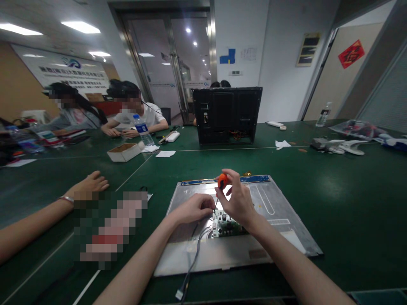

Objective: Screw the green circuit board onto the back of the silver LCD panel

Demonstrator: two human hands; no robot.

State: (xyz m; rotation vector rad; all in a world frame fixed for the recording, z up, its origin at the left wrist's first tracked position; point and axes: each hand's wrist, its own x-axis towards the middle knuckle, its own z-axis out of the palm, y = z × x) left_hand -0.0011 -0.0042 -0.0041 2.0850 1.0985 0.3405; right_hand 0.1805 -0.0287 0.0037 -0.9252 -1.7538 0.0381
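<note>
Green felt is covering our long bench (333, 178) in a bright office. We are gripping a small orange-handled screwdriver (221, 183) in our right hand (237, 201), upright, tip down onto the green circuit board (226, 224) of a flat silver metal panel (280, 212); our left hand (193, 208) is pinching beside the tip.

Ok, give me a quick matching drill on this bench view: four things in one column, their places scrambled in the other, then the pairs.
Things:
1. screwdriver
2. circuit board
3. water bottle
4. black monitor casing

Places:
A. upright at the far side of the table
B. in the right hand
C. on the metal panel, beside the left hand
D. in front of a seated co-worker

Pairs: 1-B, 2-C, 3-D, 4-A
</note>
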